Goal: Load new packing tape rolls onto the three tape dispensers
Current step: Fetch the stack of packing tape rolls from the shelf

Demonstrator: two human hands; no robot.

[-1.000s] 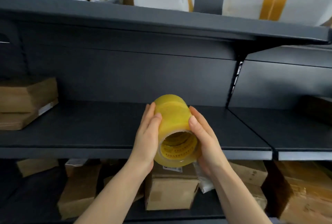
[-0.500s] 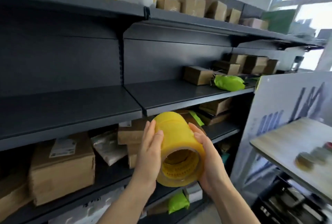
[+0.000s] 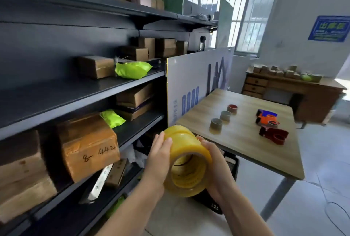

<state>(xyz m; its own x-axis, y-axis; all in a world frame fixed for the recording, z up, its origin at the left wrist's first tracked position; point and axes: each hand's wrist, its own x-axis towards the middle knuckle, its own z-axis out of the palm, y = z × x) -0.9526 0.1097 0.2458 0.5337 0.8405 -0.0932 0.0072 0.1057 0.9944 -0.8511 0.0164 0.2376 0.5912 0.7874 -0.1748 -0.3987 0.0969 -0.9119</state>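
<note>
I carry a stack of yellow packing tape rolls [image 3: 186,146] sideways at waist height, its hollow core facing me. My left hand [image 3: 158,158] presses flat on its left side with straight fingers. From the right, my right hand [image 3: 216,162] cups the stack, thumb on top, its fingers hidden behind. Ahead to the right, on a wooden table [image 3: 240,146], lie a blue and orange tape dispenser [image 3: 267,118] and a red tape dispenser [image 3: 273,135]. Three empty cardboard cores [image 3: 225,116] stand in a row beside them.
Dark metal shelving [image 3: 79,93] with cardboard boxes and green parcels runs along my left. A white printed board [image 3: 191,84] stands between the shelving and the table. Under the table's near edge sits a black crate [image 3: 214,204]. A wooden desk [image 3: 306,92] stands at the back.
I have turned right from the shelf toward the table, which now shows in full with the dispensers and cores. The tape stack stays between both hands.
</note>
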